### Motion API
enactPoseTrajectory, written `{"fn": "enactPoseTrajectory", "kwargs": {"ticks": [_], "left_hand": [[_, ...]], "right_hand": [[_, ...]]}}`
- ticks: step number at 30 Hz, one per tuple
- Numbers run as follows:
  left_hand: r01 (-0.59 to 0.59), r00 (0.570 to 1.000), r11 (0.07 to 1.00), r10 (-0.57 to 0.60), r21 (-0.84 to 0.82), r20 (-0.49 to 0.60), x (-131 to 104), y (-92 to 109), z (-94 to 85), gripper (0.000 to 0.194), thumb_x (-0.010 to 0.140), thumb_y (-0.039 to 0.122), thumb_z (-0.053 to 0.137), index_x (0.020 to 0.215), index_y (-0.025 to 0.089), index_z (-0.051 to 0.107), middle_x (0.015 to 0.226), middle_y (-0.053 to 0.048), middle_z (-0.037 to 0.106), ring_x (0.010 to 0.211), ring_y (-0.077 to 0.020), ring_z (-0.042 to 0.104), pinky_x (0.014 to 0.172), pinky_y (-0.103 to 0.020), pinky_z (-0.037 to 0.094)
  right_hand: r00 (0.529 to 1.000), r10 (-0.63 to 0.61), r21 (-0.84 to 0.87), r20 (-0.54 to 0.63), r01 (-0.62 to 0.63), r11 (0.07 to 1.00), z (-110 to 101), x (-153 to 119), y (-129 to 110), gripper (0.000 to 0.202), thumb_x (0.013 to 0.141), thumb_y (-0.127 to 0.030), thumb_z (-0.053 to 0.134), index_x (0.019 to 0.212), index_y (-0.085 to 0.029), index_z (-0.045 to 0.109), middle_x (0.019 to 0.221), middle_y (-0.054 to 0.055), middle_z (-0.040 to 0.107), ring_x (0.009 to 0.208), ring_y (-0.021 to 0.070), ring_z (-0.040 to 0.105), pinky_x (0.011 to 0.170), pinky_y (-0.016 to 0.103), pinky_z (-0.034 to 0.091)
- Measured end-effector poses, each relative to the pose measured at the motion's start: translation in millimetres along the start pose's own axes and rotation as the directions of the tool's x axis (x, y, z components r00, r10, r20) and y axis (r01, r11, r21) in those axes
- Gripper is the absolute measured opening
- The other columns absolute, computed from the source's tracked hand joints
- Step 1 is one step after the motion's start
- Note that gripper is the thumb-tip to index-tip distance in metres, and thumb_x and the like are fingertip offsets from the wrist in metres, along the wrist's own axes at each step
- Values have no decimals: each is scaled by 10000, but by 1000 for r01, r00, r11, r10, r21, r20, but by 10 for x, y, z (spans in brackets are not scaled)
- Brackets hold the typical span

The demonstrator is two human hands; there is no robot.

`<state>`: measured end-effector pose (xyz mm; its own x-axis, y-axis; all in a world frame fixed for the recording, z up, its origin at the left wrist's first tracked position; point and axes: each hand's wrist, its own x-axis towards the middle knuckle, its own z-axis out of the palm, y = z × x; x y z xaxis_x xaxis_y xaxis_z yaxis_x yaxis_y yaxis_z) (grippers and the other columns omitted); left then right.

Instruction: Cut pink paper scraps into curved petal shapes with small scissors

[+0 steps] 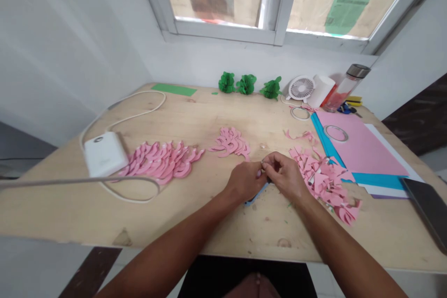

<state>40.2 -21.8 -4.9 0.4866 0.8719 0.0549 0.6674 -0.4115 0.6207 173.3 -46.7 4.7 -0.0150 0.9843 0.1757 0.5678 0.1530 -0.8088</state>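
My left hand [245, 179] and my right hand [283, 174] meet above the middle of the table, fingertips pinched together. Whatever lies between the fingers is too small and hidden to name. Under them a blue-edged tool [257, 195] lies on the wood, mostly covered by the hands. Just beyond my left hand is a small pile of curved pink paper cutouts [231, 142]. Farther left, more curved pink pieces [167, 160] overlap in rows. Beside my right hand spreads a heap of pink paper scraps [323, 177].
A white power bank [105, 153] with a looping cable sits at left. Three green paper ornaments [246, 84], a small fan [301, 88] and a glass bottle [345, 88] line the back. Coloured sheets [366, 149], a tape roll [335, 133] and a dark phone [426, 209] lie right.
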Motion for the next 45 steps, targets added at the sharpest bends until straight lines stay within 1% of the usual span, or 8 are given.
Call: {"fn": "enactPoseTrajectory", "kwargs": {"ticks": [7,14,23,28,35,37,40,45], "left_hand": [[-23,1000,999,22,46,20,-3,-14,-2,259,809,325,447,677,169,605,660,-50,628,591,-167,540,510,-256,245],[3,998,995,-8,104,56,-7,1,-20,299,836,343,403,713,167,612,695,-45,639,615,-161,549,522,-251,277],[-2,1000,994,1,107,7,-5,-10,-3,291,835,344,425,716,168,624,678,-47,638,614,-168,556,522,-255,277],[-29,999,999,30,45,-16,-9,-1,-13,272,832,329,435,730,178,636,661,-34,631,588,-158,541,523,-250,283],[-72,995,994,66,-79,-73,-10,37,-52,238,813,267,450,692,180,636,608,-4,597,543,-124,494,517,-229,288],[-60,995,989,49,-135,-82,-8,47,-68,211,789,237,470,682,177,641,592,5,588,533,-114,481,509,-221,287],[-31,996,960,6,-277,-90,0,44,-87,170,746,207,499,700,176,660,589,15,590,536,-104,481,517,-210,313],[12,990,846,-84,-533,-112,32,7,-94,152,697,185,521,683,168,672,582,22,589,525,-86,465,512,-195,339]], "right_hand": [[1000,-3,1,-5,3,1000,0,4,20,67,751,-196,526,721,-179,583,625,-13,577,551,108,492,524,222,372],[1000,0,22,-5,0,1000,6,3,21,71,759,-205,525,722,-178,580,617,-18,564,551,106,489,530,219,374],[1000,1,47,-8,0,999,-1,4,9,81,766,-216,517,725,-175,574,616,-19,551,548,105,478,518,218,369],[998,-7,79,-70,13,997,-1,-3,9,84,765,-233,530,732,-172,577,626,-20,546,547,102,470,519,216,373],[994,-2,97,-111,12,995,-11,14,27,70,752,-227,540,728,-175,580,621,-25,542,551,101,467,530,219,371],[991,32,151,-128,-12,988,-10,24,35,78,751,-242,546,728,-174,576,612,-29,532,543,100,460,519,217,365],[984,113,296,-136,-69,953,-9,43,44,111,745,-280,566,729,-170,563,606,-32,520,529,96,458,499,214,361],[966,237,484,-106,-158,861,-27,68,11,190,697,-338,629,714,-162,561,559,-48,500,473,78,436,446,195,329]]}}
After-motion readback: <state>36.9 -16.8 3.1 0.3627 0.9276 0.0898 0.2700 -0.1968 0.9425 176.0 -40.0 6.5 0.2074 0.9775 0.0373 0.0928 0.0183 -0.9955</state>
